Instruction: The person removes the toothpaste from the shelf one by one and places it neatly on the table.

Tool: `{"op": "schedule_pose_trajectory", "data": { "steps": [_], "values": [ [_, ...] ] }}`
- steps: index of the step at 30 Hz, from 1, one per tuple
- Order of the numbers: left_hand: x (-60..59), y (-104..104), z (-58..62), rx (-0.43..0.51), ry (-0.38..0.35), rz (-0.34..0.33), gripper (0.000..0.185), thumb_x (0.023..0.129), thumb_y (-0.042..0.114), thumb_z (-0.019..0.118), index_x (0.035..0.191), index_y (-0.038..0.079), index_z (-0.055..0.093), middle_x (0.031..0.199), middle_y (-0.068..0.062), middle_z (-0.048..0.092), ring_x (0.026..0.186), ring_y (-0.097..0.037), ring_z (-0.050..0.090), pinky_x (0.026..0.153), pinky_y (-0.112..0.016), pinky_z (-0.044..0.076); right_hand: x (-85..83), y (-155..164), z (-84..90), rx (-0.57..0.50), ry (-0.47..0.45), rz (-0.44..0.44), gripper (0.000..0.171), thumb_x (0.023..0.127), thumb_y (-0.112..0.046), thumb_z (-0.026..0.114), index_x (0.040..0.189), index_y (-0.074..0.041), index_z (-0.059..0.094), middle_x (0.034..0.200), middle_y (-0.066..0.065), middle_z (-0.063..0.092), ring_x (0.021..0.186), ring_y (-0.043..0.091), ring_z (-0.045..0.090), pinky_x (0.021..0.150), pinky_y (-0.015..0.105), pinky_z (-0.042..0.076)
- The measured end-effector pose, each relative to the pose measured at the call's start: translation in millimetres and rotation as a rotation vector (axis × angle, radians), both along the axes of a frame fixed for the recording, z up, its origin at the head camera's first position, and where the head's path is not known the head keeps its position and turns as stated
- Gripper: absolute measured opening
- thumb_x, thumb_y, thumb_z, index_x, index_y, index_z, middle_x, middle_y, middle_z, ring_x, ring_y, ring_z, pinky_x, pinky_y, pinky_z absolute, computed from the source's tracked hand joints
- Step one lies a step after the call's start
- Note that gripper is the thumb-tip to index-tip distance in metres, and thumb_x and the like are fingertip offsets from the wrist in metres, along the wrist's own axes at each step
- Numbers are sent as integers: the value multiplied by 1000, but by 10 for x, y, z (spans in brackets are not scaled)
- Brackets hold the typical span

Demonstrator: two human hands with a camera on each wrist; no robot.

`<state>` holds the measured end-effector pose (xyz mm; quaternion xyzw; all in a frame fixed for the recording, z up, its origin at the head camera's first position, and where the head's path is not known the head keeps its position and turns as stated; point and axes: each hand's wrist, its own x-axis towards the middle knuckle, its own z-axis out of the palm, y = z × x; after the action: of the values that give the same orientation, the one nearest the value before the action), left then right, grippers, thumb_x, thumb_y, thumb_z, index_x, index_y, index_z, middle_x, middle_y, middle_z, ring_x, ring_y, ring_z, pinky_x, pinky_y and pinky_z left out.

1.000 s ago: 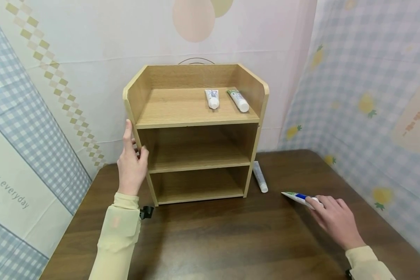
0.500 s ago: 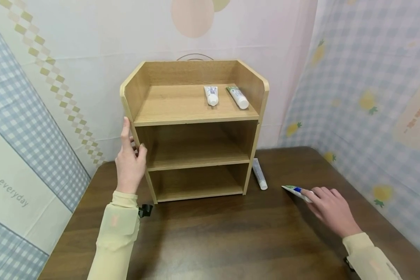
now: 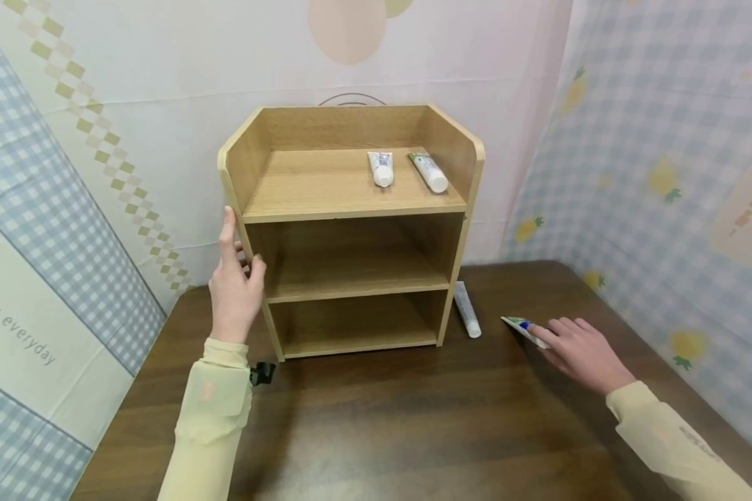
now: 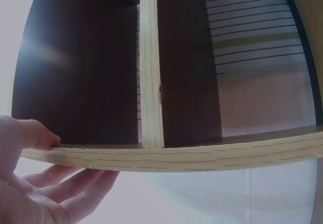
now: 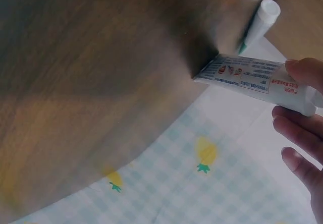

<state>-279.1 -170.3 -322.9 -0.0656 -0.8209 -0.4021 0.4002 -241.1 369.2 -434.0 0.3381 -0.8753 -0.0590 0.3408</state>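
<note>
My left hand (image 3: 237, 296) grips the left side panel of a small wooden shelf (image 3: 357, 214); in the left wrist view the thumb lies inside the panel's edge and the fingers outside. Low over the table's right part, my right hand (image 3: 579, 351) pinches a white, blue and green toothpaste tube (image 5: 252, 78) near its cap end. Its flat end points left and away, at or just above the tabletop. A second tube (image 3: 466, 311) lies beside the shelf's right foot. Two more tubes, one white (image 3: 381, 169) and one green and white (image 3: 428, 172), lie on the top shelf.
The shelf has two lower compartments (image 3: 357, 257) facing me. It stands on a dark wooden table (image 3: 376, 417). A patterned cloth (image 3: 633, 174) hangs close behind and along the right side of the table.
My right hand has moved slightly away from me and left with the toothpaste tube still pinched. The left hand keeps its grip on the shelf panel.
</note>
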Motion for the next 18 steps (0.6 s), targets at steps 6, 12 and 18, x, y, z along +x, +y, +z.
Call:
{"op": "schedule_pose_trajectory", "data": {
  "steps": [6,12,18],
  "values": [
    [-6,-10,8,-3,-3,3,76,93,7,48,154,37,16,119,-22,61,82,-37,64,71,-47,46,-151,0,-20,29,-19,3,64,102,-44,12,111,-11,67,74,4,53,65,21,50,60,33,37],
    [-8,-2,24,-6,-20,-4,77,92,7,49,154,38,15,119,-21,62,86,-38,65,73,-48,47,-281,-26,-48,77,-48,-25,30,92,-30,64,115,-11,67,77,6,55,68,23,53,63,36,40],
    [3,-7,14,-5,-32,2,77,92,7,49,154,39,14,121,-21,62,86,-38,66,73,-49,47,-427,-80,-94,120,-63,-49,50,67,-18,85,114,-11,68,77,8,56,69,25,55,65,37,43]
  ]
}}
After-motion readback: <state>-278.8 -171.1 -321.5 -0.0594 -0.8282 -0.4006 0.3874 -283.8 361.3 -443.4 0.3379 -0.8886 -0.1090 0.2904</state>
